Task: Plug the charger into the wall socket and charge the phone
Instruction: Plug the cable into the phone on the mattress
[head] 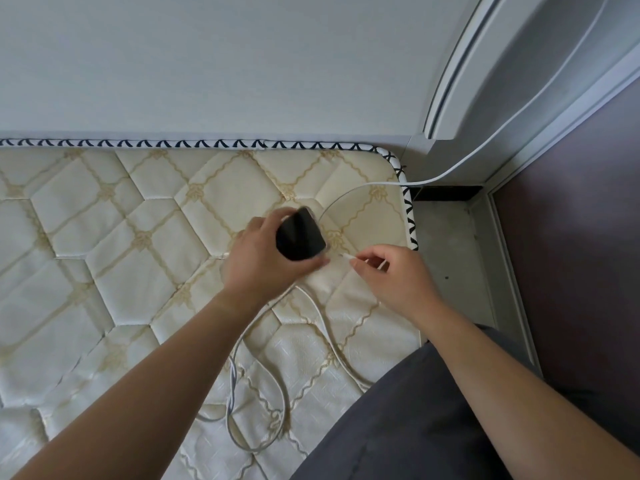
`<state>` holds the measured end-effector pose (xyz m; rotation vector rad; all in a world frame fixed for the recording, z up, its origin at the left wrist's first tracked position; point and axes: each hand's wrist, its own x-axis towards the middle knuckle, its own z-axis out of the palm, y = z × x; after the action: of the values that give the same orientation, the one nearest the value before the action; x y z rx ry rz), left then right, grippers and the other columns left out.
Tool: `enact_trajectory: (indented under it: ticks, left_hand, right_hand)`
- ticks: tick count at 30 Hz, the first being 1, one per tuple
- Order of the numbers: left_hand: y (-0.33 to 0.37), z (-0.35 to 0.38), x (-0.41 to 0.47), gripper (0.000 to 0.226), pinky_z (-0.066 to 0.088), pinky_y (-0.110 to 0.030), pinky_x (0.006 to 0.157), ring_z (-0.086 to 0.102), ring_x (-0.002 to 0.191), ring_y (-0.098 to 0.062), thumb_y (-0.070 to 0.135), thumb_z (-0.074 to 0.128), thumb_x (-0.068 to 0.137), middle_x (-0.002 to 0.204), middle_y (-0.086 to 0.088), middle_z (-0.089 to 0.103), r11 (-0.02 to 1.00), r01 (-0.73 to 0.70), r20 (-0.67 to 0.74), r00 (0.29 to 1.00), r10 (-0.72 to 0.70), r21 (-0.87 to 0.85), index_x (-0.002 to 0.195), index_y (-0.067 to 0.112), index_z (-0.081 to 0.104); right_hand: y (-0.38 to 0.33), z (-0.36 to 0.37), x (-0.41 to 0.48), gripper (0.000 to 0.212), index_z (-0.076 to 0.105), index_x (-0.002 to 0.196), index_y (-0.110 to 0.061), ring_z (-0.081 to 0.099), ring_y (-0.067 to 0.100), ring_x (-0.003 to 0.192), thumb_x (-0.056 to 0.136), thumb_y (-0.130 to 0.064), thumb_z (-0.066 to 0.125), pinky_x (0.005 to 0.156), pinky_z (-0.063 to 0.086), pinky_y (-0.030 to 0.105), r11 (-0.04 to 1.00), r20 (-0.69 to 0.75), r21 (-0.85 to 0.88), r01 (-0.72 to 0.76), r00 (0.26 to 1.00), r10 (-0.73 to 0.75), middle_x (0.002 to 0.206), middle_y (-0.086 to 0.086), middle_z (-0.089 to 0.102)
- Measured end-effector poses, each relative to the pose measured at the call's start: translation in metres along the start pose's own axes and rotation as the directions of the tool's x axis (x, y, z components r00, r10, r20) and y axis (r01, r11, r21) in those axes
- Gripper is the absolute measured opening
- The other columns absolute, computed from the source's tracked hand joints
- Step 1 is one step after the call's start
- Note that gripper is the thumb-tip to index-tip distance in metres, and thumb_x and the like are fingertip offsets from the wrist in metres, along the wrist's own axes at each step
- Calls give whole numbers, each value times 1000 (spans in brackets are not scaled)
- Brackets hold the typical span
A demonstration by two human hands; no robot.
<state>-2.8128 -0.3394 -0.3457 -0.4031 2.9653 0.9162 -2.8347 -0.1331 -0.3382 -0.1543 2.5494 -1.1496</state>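
Phone [300, 235] in my left hand [263, 258], grip clenched around it: fingers wrapped over the far edge, thumb along the near edge, dark face up and tilted. It's held just above the mattress [104, 237], near the mattress's far right corner. Slight blur on its top edge, so I can't tell which end has the port.

Right hand [394, 275] pinches the cable's plug end [346, 256] between thumb and forefinger, other fingers loosely curled. Grip is closed on the connector, whose tip points left toward the phone. Connector and phone sit just beside each other, a small gap between them, not touching.

Cable [325, 327], white, runs from my right hand down across the mattress, loops near my left forearm, and lies in loose coils toward the near edge. Another white stretch [450, 176] arcs from behind the phone over the mattress corner and climbs along the door frame [460, 81] at right. Charger brick and wall socket: can't see either from here.

Mattress is bare, cream quilted with a gold diamond pattern, black-and-white zigzag trim on the edge, pushed against the white wall [207, 64]. Dark floor [571, 220] at right. My knee in grey cloth [415, 410] rests on the near right part of the mattress.
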Motion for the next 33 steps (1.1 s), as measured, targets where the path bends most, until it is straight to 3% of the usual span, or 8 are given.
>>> enact_trajectory:
  ticks: [5,11,14,22,24,27,30,33]
  left_hand:
    - [5,7,43,86,37,-39,70,54,104,-35,76,42,72,118,-15,52,927,345,5,937,-350,146,131,14,34]
    - [-19,-2,26,108,45,-43,81,51,106,-35,80,57,53,120,-14,44,941,141,246,943,-222,307,135,18,26]
    - [-18,13,11,113,43,-42,76,48,106,-36,73,63,55,119,-13,40,903,99,223,953,-207,419,140,19,14]
    - [-23,9,7,111,49,-41,81,50,108,-42,73,54,67,127,-23,39,828,556,155,813,-561,77,145,21,-5]
    - [-27,2,3,104,46,-41,82,46,113,-40,79,43,68,132,-21,35,854,464,155,850,-504,235,145,23,2]
    - [-40,-13,2,98,38,-49,98,24,130,-32,76,49,65,145,-8,18,920,-2,249,963,-104,391,143,30,10]
    - [-51,-23,8,97,18,-50,113,3,140,-21,69,64,59,154,4,8,856,-434,561,799,219,283,140,46,16]
    - [-54,-22,14,99,8,-53,113,3,142,-19,66,70,55,154,6,12,776,-556,638,721,271,297,137,51,18]
  right_hand:
    - [4,-6,2,11,66,78,-31,53,-6,59,82,-39,61,50,39,10,999,-23,32,-20,1000,21,66,-11,61]
    - [6,4,2,13,68,82,-28,54,0,59,82,-39,61,53,38,11,999,-1,39,-17,1000,17,70,-9,63]
    - [7,12,1,15,67,81,-28,54,1,60,82,-42,61,52,40,9,999,25,43,-23,999,22,71,-8,63]
    - [10,12,-2,12,68,81,-29,54,-1,63,80,-39,63,57,42,10,998,8,56,-22,1000,22,70,-6,64]
    - [11,13,-2,10,68,80,-28,54,-1,63,81,-37,63,56,42,9,998,6,61,-19,1000,19,69,-6,64]
    - [10,14,-3,9,67,80,-29,54,-3,65,81,-37,63,56,41,6,998,15,61,-15,1000,14,69,-7,63]
    - [9,15,-4,8,67,79,-31,54,-2,64,81,-38,62,54,41,8,998,40,54,-25,999,23,68,-8,62]
    - [8,15,-5,12,68,82,-30,54,-2,60,81,-40,62,52,42,10,999,57,42,-29,998,27,69,-9,62]
